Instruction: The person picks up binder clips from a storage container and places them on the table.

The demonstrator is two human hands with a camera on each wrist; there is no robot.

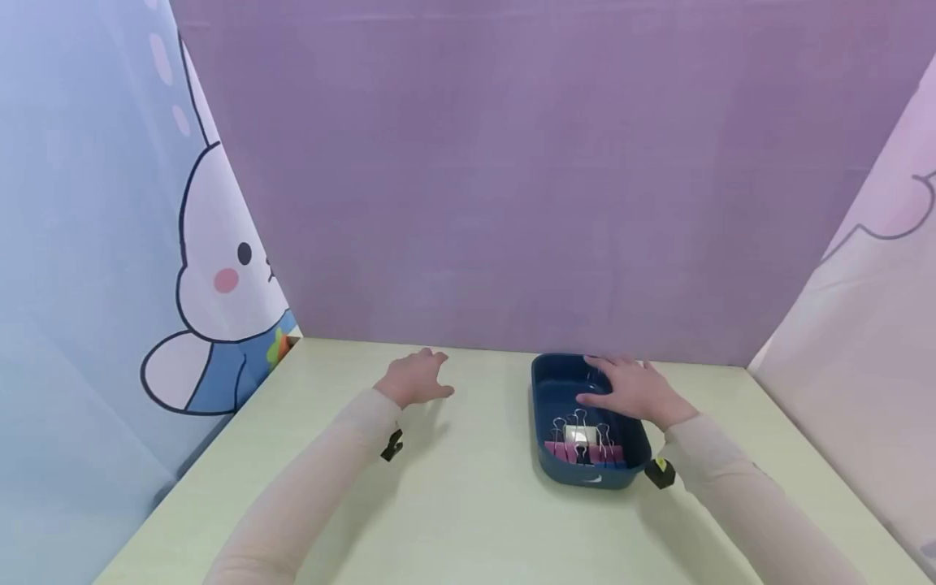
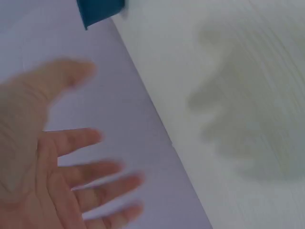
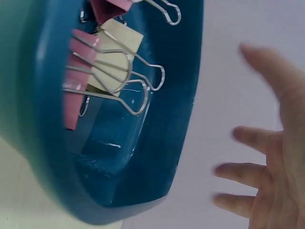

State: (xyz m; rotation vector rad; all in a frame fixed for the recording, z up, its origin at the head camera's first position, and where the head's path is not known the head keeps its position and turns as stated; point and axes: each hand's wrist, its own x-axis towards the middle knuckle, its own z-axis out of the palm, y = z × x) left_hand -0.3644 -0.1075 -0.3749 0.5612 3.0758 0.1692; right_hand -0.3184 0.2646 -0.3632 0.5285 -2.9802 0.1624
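A dark blue plastic bin stands on the table, right of centre. In its near end lie several binder clips, pink and pale yellow with silver wire handles. My right hand hovers over the bin's far right part, fingers spread and holding nothing; the right wrist view shows the fingers apart from the bin wall. Left of the bin, my left hand hangs above the table with thumb and fingers apart and nothing in it. Its shadow falls on the tabletop in the left wrist view.
The pale yellow-green table ends at a purple backdrop. A blue curtain with a cartoon rabbit hangs at the left, a pale pink one at the right. Small black devices sit at both wrists.
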